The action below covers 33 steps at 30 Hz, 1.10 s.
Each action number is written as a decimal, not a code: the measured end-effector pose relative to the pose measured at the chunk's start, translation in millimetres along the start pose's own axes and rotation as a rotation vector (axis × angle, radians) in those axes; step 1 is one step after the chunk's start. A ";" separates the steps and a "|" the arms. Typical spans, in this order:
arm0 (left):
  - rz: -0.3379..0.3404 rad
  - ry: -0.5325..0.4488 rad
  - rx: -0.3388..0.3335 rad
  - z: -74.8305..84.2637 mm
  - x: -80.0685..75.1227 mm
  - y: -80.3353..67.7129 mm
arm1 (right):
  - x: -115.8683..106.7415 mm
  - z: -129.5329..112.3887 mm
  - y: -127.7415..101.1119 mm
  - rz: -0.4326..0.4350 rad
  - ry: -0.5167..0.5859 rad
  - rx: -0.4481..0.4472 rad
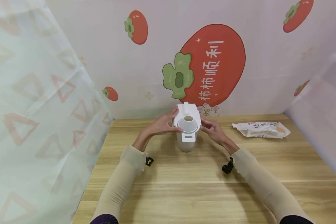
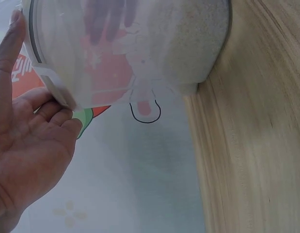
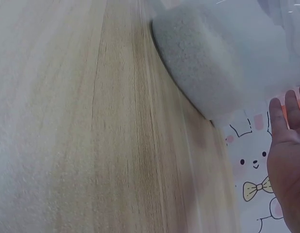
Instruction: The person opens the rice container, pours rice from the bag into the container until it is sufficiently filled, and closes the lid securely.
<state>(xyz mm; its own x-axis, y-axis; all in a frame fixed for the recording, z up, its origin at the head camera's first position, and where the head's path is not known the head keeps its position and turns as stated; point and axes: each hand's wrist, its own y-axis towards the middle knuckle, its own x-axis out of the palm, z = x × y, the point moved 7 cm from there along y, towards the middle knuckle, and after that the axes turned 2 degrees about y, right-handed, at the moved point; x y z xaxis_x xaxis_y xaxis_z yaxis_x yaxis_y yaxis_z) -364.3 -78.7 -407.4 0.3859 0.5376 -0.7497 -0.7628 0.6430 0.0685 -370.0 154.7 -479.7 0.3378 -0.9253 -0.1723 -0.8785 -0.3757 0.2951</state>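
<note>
A rice storage container [image 1: 186, 146] stands on the table near the back wall. Its sides are see-through, and pale grains that look like rice [image 3: 188, 63] fill the lower part. On top is a white lid [image 1: 196, 111] with a raised cone-shaped cap [image 1: 187, 126] towards the front. My left hand [image 1: 163, 124] grips the lid's left edge, thumb at the front and fingers curled under the rim, as the left wrist view shows. At the right edge my right hand [image 1: 215, 132] touches the container with fairly straight fingers. Part of its thumb is hard to make out.
A white printed plastic packet [image 1: 261, 130] lies at the back right of the wooden table [image 1: 190, 193]. A wall sheet [image 1: 145, 71] with persimmon drawings rises right behind the container. Another printed sheet [image 1: 44, 124] hangs on the left.
</note>
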 end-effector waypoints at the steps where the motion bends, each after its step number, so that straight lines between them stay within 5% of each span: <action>1: 0.001 -0.003 0.002 -0.1 -0.1 -0.1 | 0.1 0.0 0.1 -0.001 0.005 0.000; 16: 0.010 0.015 -0.021 -6.8 -2.6 -0.2 | -1.6 -8.5 -6.2 -0.023 -0.079 0.021; 22: 0.081 -0.088 -0.065 -10.5 -12.0 1.3 | -8.7 -23.7 -15.0 -0.017 -0.162 0.030; 33: 0.224 -0.196 -0.098 -15.3 -23.7 27.9 | -12.9 -74.6 -30.0 0.114 -0.510 0.089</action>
<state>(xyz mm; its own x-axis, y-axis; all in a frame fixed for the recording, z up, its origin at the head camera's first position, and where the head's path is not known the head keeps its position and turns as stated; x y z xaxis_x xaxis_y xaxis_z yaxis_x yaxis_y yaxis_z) -402.7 -81.9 -397.9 0.2881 0.7607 -0.5816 -0.8826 0.4466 0.1469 -322.8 174.0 -416.2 0.0509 -0.8092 -0.5854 -0.9330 -0.2476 0.2611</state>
